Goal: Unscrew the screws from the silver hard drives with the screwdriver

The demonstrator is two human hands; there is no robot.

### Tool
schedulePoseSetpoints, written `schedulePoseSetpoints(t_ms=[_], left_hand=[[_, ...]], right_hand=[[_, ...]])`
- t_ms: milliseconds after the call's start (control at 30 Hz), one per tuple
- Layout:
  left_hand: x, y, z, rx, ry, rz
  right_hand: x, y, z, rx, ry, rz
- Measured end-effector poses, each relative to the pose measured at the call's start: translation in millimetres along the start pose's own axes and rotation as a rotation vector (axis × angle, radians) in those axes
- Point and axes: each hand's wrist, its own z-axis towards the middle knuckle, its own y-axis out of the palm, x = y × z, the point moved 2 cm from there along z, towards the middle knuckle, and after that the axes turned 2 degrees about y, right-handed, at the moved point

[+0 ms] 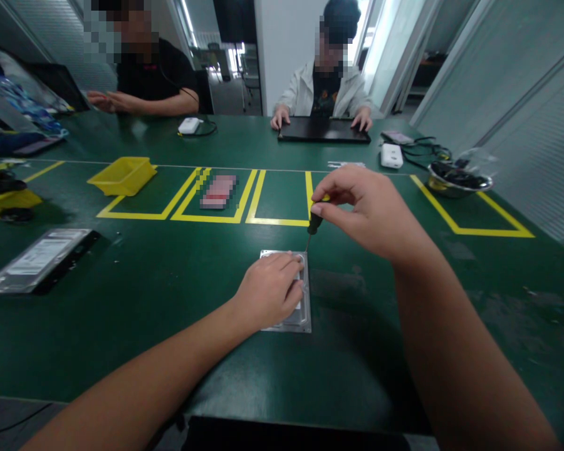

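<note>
A silver hard drive [304,321] lies flat on the green table in front of me. Across its top rests my left hand [273,289], fingers bent and pressing it down, covering much of its face. My right hand [364,210] pinches the handle of a small screwdriver [314,220] between thumb and fingers. The screwdriver stands nearly upright, its thin shaft reaching down to the drive's far right corner. Whether the tip sits in a screw is too small to tell.
At left lies another hard drive [42,258]. Farther back are a yellow bin [125,176], a blurred pink item [219,191] and a metal bowl [460,181] of dark parts. Opposite, one person holds a black panel [324,129]; another person [155,78] sits left of them.
</note>
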Motion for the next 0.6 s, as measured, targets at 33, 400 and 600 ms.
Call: schedulePoseSetpoints(t_ms=[33,400,600], left_hand=[[0.2,-0.2,0.1,0.002,-0.002,-0.002],[-0.7,0.1,-0.3,-0.010,-0.006,-0.004],[-0.4,0.4,-0.4,-0.009,-0.003,-0.008]], right_hand=[[0.2,0.0,0.1,0.003,0.000,-0.005],[0.7,-6.8,-1.7,-0.041,-0.019,-0.017],[3.0,-8.6,-3.1,-0.056,-0.049,-0.050]])
